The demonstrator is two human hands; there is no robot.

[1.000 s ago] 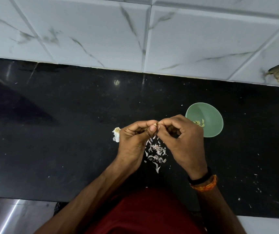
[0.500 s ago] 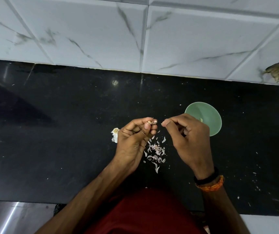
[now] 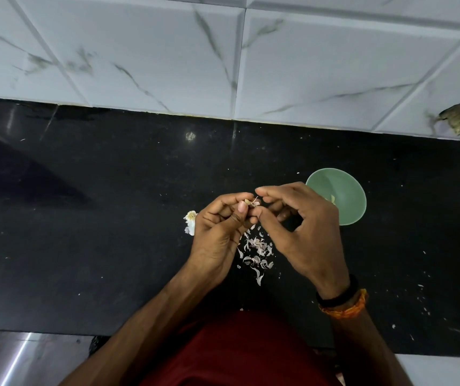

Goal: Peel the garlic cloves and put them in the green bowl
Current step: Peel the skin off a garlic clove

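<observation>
My left hand (image 3: 220,229) pinches a small garlic clove (image 3: 248,202) between thumb and curled fingers above the black counter. My right hand (image 3: 304,227) meets it from the right, thumb and forefinger pinching a strip of skin at the clove's tip. The green bowl (image 3: 343,196) stands just behind my right hand, which hides its left part; a peeled clove shows inside it. A piece of the garlic bulb (image 3: 190,222) lies on the counter left of my left hand.
A pile of peeled skins (image 3: 256,254) lies on the black counter (image 3: 97,218) below my hands, with scattered flakes at the right. A white tiled wall (image 3: 223,57) rises behind. The counter's front edge runs just before my red shirt.
My right hand had drawn away from the clove half a second ago; now it has come back to the left and pinches the skin at the clove again.
</observation>
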